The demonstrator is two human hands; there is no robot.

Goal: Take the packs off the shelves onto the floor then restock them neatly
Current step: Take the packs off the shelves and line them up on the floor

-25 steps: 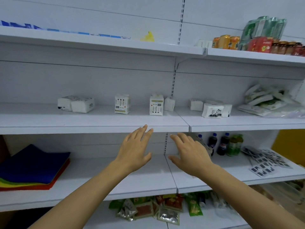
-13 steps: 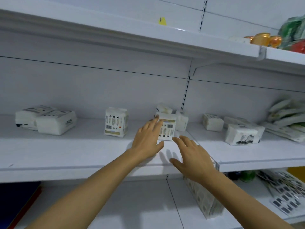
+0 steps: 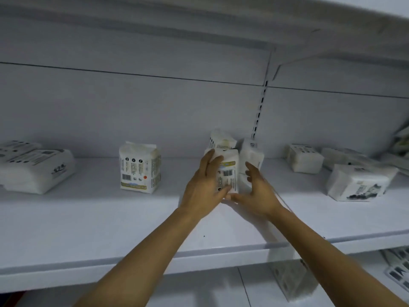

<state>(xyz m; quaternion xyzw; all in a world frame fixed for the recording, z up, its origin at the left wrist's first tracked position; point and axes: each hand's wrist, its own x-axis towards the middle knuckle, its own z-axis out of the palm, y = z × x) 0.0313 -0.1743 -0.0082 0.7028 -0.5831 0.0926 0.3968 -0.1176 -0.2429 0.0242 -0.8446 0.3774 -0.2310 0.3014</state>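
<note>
Both hands close on a small front pack (image 3: 229, 171) at the middle of the white shelf (image 3: 99, 220).

The left hand (image 3: 204, 185) grips it, fingers together along its 9 o'clock face and thumb on the front. The right hand (image 3: 257, 191) has its fingers spread and half-curled at its 3 o'clock side and its thumb at the base; whether they grip cannot be told. A rear pack (image 3: 222, 140) stands at 12 o'clock and a plain pack (image 3: 252, 156) touches at 2 o'clock. There is bare board out to the upright pack (image 3: 139, 167) at 9 o'clock and down to the shelf lip (image 3: 132, 260) at 6 o'clock, while the upper shelf (image 3: 199, 25) hangs overhead. Side packs (image 3: 358, 185) lie at 3 o'clock. A barcode shows on the front pack; the other print is too blurred to read.
</note>
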